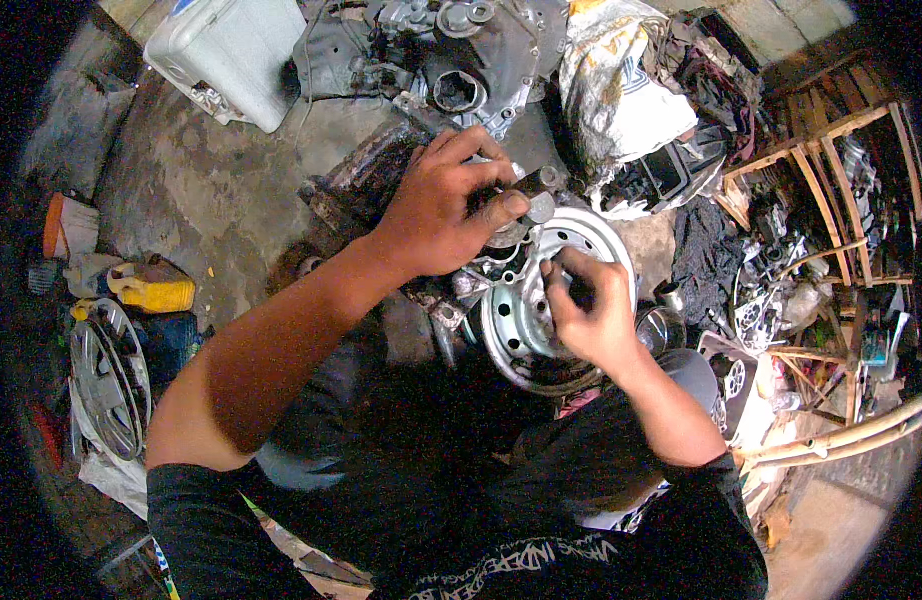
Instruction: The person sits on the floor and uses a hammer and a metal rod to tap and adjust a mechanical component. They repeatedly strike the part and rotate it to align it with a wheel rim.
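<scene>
Metal part [539,208] here, by the upper-left edge of the wheel rim [524,315], clamped in the fingers of my left hand [446,205], stub [548,177] slanting up-right, while my right hand [593,312], farther off, curls over the rim, on what I can't tell.

Light is uneven: glare whitens the plastic sack [626,105] and brightens the wooden poles [841,437], while the person's lap [431,420] sinks into grainy black. The right hand [593,305] looks softly blurred; fisheye curvature (heavily vignetted) bends the edges.
</scene>
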